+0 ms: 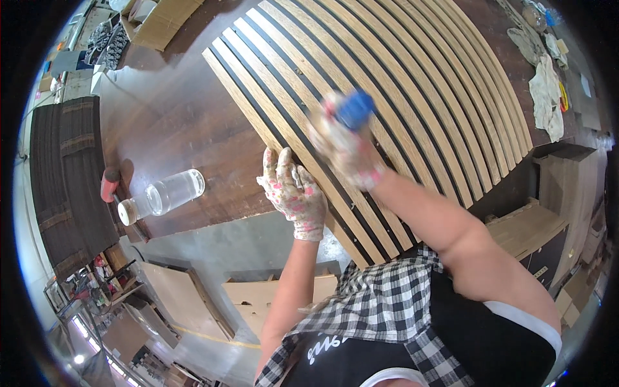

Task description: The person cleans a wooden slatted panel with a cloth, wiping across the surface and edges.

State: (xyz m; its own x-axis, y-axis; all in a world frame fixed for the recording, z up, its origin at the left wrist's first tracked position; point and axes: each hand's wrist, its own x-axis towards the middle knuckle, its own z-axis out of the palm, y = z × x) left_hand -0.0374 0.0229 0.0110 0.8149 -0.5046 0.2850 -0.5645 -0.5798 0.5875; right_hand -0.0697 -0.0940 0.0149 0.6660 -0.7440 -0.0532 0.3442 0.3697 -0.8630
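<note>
A slatted wood panel [380, 77] with light oak-toned strips and black gaps lies across the table and reaches toward my body. My left hand [293, 193], in a white glove with a pink floral pattern, rests on the panel's left edge with its fingers stretched out. Above the slats is my right hand [345, 145], gloved the same way and smeared by motion. It is closed around a blue-ended object [356, 109] whose kind is too blurred to make out. Small crumbs or chips dot the slats beyond my hands.
On the dark table [174, 122] to the left lie a clear plastic bottle [169, 193] and a red-handled hammer [109, 185]. A cardboard box [164, 22] stands at the far left. White cloth [547, 97] lies at the far right. Boards [187, 297] stand on the floor below.
</note>
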